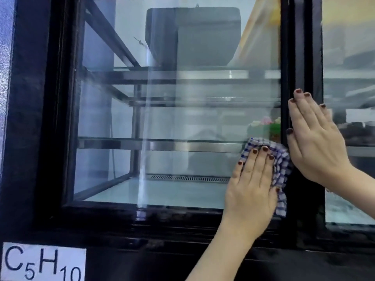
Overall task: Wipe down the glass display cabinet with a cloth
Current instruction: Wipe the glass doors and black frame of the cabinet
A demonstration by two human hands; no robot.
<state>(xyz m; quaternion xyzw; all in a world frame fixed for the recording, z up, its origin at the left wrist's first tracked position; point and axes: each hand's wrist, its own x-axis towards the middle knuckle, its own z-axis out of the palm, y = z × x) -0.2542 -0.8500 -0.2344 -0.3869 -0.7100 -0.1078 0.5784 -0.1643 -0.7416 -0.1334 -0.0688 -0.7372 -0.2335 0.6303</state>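
Pressing the limp cloth (281, 166) onto fragile glass (182, 122) at five o'clock, the left hand (251, 185) lies flat-fingered; the right hand (316, 142), equally flat and empty, braces the frame (299, 57).

A pale bluish textured wall (4, 57) runs down the left edge; a yellowish panel (261, 27) slants at upper right.

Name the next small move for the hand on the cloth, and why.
Probably slide the left hand and checked cloth leftward along the glass: the cloth sits at the pane's lower right corner beside the black frame, and a pale vertical streak shows further left. The right hand rests flat on the frame.
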